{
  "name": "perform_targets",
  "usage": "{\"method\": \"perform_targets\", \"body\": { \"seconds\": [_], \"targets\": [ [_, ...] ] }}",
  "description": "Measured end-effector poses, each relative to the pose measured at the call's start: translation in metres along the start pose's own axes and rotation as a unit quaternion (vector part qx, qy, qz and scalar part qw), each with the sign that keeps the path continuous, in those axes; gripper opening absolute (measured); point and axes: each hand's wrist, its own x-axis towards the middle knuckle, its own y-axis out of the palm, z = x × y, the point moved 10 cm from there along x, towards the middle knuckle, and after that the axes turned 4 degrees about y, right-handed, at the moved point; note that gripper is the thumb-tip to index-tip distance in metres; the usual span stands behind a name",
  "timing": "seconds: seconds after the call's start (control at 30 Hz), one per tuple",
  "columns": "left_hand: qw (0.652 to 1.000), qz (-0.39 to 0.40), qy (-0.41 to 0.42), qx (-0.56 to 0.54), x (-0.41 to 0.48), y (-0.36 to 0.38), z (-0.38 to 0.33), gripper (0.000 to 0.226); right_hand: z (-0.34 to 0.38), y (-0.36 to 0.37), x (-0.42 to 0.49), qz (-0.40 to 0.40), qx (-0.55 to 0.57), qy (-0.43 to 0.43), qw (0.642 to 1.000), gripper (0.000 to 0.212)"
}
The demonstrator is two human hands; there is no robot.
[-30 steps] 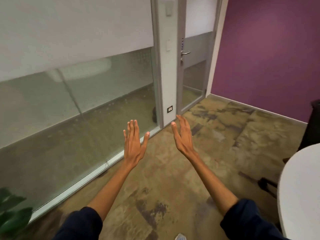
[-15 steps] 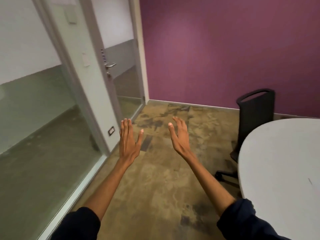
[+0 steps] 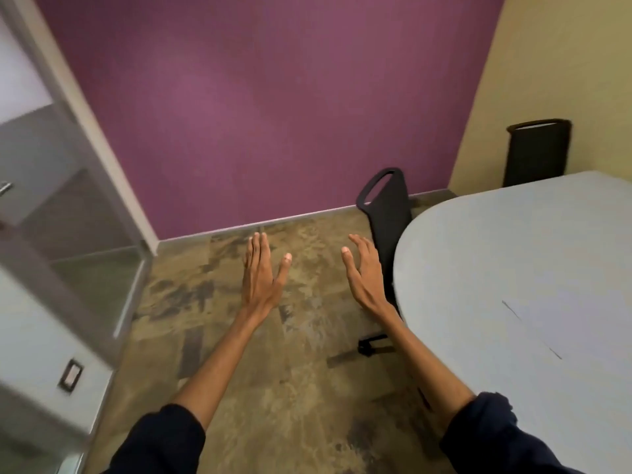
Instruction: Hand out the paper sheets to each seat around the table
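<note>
- Holding both arms out in front of me over the mottled brown floor (image 3: 239,354), palms turned toward each other.
- My left hand (image 3: 261,278) is spread flat, fingers straight and close together, thumb splayed to the right; it grips nothing.
- My right hand (image 3: 364,273) is likewise wide and loose, fingers slightly curved, and it carries nothing; it hangs just left of the table's rounded end.
- The pale grey table (image 3: 513,268) fills the right side, near to far. A faint white paper sheet (image 3: 561,323) seems to lie flat on it at the right, only its thin edges showing; I cannot tell whether it is one sheet or several.
- One black chair (image 3: 388,206) stands at the table's far left end, partly behind my right hand; a second black chair (image 3: 537,152) stands beyond the far edge against the cream wall (image 3: 547,63).
- The purple wall (image 3: 256,114) faces me, with a glass door (image 3: 51,200) on the left.
</note>
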Motion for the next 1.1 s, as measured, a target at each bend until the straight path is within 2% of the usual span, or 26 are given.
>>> {"method": "perform_targets", "body": {
  "seconds": [0.27,0.6,0.77,0.87,1.1],
  "targets": [
    [0.989,0.087,0.09,-0.084,0.077,0.121,-0.082,0.079,-0.076,-0.102,0.04,-0.129,-0.059,0.08,0.987,0.046],
    [0.95,0.209,0.185,-0.137,0.144,0.301,-0.212,0.075,-0.215,-0.22,0.084,-0.251,-0.092,0.182,0.946,0.044],
    [0.925,0.289,0.2,-0.144,0.166,0.399,-0.281,0.066,-0.285,-0.285,0.093,-0.304,-0.1,0.237,0.917,0.044],
    [0.902,0.319,0.242,-0.161,0.165,0.442,-0.332,0.056,-0.319,-0.328,0.086,-0.329,-0.125,0.265,0.897,0.045],
    [0.86,0.368,0.311,-0.17,0.145,0.521,-0.427,0.043,-0.394,-0.408,0.034,-0.384,-0.125,0.39,0.828,0.048]
  ]
}}
